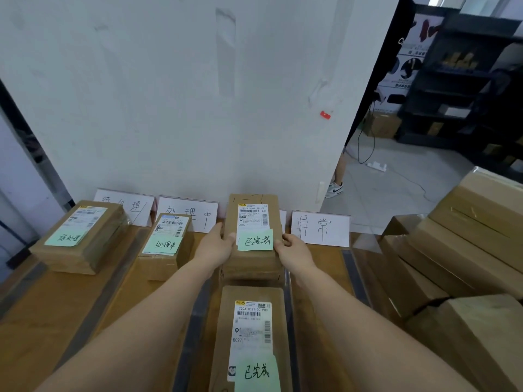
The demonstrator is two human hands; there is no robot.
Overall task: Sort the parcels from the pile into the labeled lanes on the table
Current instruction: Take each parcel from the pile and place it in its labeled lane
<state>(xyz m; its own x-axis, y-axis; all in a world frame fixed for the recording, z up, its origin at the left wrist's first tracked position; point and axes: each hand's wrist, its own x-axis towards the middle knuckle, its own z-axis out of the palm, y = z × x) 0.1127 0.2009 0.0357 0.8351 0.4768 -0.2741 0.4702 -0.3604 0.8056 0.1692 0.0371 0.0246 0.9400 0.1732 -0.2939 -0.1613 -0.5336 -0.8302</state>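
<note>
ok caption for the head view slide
Left hand and right hand grip a brown cardboard parcel bearing a green paper note.

left hand (216,246) — bare | right hand (294,251) — bare | forearms (147,315) bare to frame edge

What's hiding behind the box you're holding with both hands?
A white sign card stands behind the held parcel, against the wall. Only a sliver peeks out on the right; the parcel covers its writing, so that lane's name can't be read.
</note>
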